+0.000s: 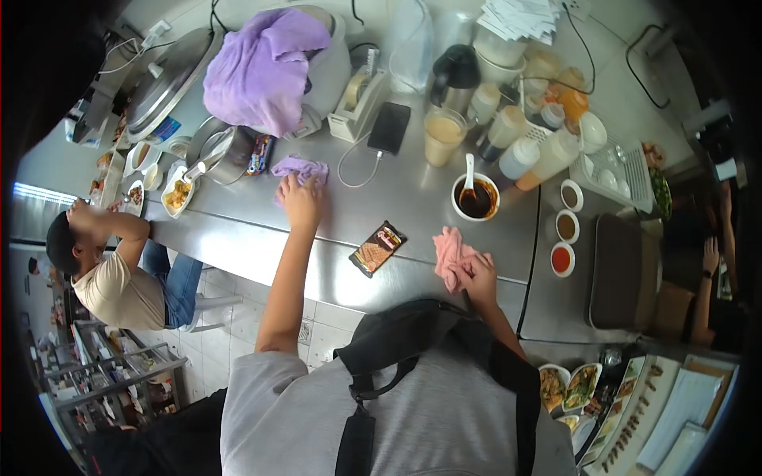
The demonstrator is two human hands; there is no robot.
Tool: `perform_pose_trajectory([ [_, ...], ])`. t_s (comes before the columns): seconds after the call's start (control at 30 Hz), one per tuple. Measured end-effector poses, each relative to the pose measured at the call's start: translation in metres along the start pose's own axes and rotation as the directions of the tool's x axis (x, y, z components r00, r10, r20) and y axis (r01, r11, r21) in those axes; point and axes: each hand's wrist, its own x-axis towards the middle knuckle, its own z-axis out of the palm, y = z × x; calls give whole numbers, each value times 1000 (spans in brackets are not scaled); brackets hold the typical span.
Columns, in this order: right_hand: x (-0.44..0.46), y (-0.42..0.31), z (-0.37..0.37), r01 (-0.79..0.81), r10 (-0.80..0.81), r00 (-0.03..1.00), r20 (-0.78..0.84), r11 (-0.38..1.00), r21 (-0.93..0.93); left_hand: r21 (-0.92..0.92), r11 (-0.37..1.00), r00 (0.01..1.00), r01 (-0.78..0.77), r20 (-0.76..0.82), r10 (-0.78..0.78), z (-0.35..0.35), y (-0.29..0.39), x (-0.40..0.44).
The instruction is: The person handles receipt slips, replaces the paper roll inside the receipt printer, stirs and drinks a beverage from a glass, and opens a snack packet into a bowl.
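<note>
On the steel table [238, 252], my left hand [300, 198] rests on a small purple cloth [311, 167], its fingertips pressed into the fabric. My right hand [479, 279] has its fingers bent on a crumpled pink cloth [452, 252] near the front edge. Between the two hands lies a brown snack packet [378, 248]. Behind the pink cloth stands a white bowl [494, 208] of dark sauce with a white spoon [469, 170] in it.
A phone [389, 128] on a cable, a tape dispenser [356, 107], a drink cup [444, 139] and several sauce bottles [520, 157] line the back. A metal pot [220, 152] and food dish [177, 193] stand left. A person [119, 270] sits at far left.
</note>
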Motion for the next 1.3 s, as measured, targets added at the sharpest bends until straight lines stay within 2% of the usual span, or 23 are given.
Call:
perform_pose_trajectory([
  [0.07, -3, 2, -5, -40, 39, 996, 79, 999, 11, -221, 975, 991, 22, 133, 8, -38, 30, -7],
  [0.13, -3, -1, -12, -24, 26, 996, 83, 999, -27, -411, 910, 932, 62, 351, 95, -38, 53, -37],
  [0.2, -3, -6, -18, -36, 45, 994, 99, 995, -91, -296, 954, 796, 47, 588, 143, -74, 94, -57],
  [0.27, -3, -18, -23, 2, 8, 998, 64, 989, -150, -414, 909, 879, 48, 450, 158, -62, 109, -86],
  [0.3, -2, -25, -25, 18, -10, 999, 43, 983, -182, -434, 898, 873, 69, 462, 156, -61, 111, -91],
  [0.37, -4, -39, -25, -161, 144, 983, 117, 975, 154, -481, 871, 857, 103, 487, 168, -66, 120, -94],
  [0.47, 1, -56, -22, -400, 273, 913, 304, 754, 521, -731, 680, 936, 61, 279, 216, -114, 146, -86],
  [0.5, 3, -62, -22, -438, 274, 895, 351, 686, 581, -797, 603, 950, 29, 209, 231, -130, 155, -85],
  [0.6, 11, -82, -31, -491, 251, 869, 426, 545, 680, -835, 545, 963, 73, 202, 181, -149, 172, -95],
  [0.63, 10, -87, -31, -434, 263, 901, 346, 532, 727, -855, 514, 966, 64, 183, 185, -149, 178, -96],
  [0.7, 6, -89, -40, -339, 238, 941, 242, 620, 708, -915, 388, 966, 107, 187, 176, -141, 183, -105],
  [0.73, 8, -90, -43, -288, 217, 958, 189, 703, 651, -931, 280, 941, 232, 288, 178, -141, 182, -107],
  [0.77, 9, -94, -49, -18, 58, 995, -75, 892, 451, -913, 185, 897, 363, 396, 196, -141, 184, -108],
  [0.8, 9, -93, -52, 57, -3, 990, -141, 920, 387, -893, 54, 868, 448, 448, 215, -142, 189, -107],
  [0.83, 10, -98, -61, 14, 16, 997, -77, 928, 372, -842, -63, 829, 536, 510, 227, -145, 191, -105],
  [0.93, 11, -111, -76, 69, 3, 984, -179, 915, 398, -827, -113, 823, 551, 516, 238, -157, 201, -97],
  [1.0, 9, -121, -92, 67, 28, 978, -205, 895, 440, -749, -176, 761, 639, 582, 288, -143, 203, -92],
  [1.03, 8, -118, -93, -48, 154, 979, -136, 817, 575, -702, -203, 725, 683, 618, 305, -138, 201, -93],
  [1.07, 6, -114, -93, -164, 264, 964, -41, 705, 690, -739, -178, 748, 650, 579, 326, -143, 208, -87],
  [1.13, 7, -110, -98, -113, 245, 966, -83, 689, 716, -746, -120, 712, 656, 557, 428, -160, 217, -73],
  [1.2, 8, -121, -121, -23, 153, 975, -160, 791, 612, -744, -134, 692, 655, 518, 503, -171, 226, -63],
  [1.27, 6, -121, -132, 62, 44, 977, -208, 878, 474, -801, -119, 736, 587, 467, 489, -164, 231, -63],
  [1.3, 6, -118, -135, -7, 121, 977, -173, 837, 547, -825, -107, 753, 555, 444, 486, -162, 233, -64],
])
